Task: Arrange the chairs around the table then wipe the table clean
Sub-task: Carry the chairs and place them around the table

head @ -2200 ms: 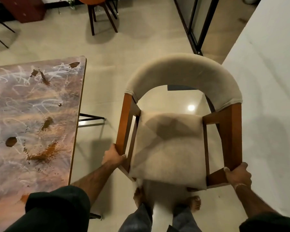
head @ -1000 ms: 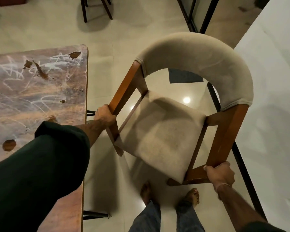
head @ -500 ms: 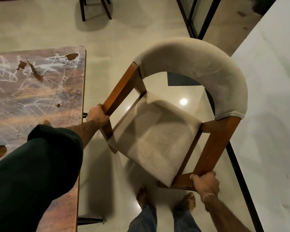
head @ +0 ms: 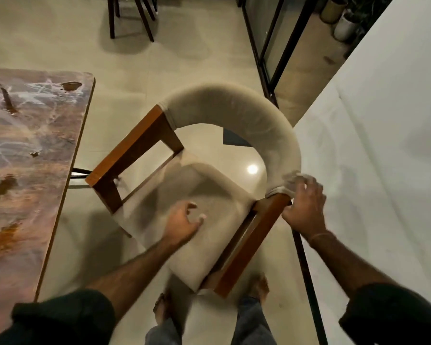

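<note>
- Half a second ago both hands were clamped on the chair (head: 217,190): the left on its left wooden arm, the right on the front lower corner of its right arm.
- Now the left hand (head: 182,222) has let go. It hovers over the seat with fingers loosely curled, holding nothing.
- The right hand (head: 305,207) has moved up to where the padding meets the right arm, at 3 o'clock of the chair. It is motion-blurred, and I cannot tell whether it grips or only touches.
- The chair sits mid-view and is turned further than before. The front corner of its left arm (head: 132,150) is now just beside the edge of the surface (head: 23,145), at 9 o'clock.
- The chair has a curved back (head: 234,103) in beige, nap-like fabric, a square seat in the same cloth, and flat, squared arms of reddish-brown wood.
- The surface is a brownish slab with rounded corners, covered in white scribbles and dark rusty smears.
- The floor (head: 184,66) is pale, glossy tile showing a light reflection. Another chair's dark legs (head: 132,18) stand at 12 o'clock.
</note>
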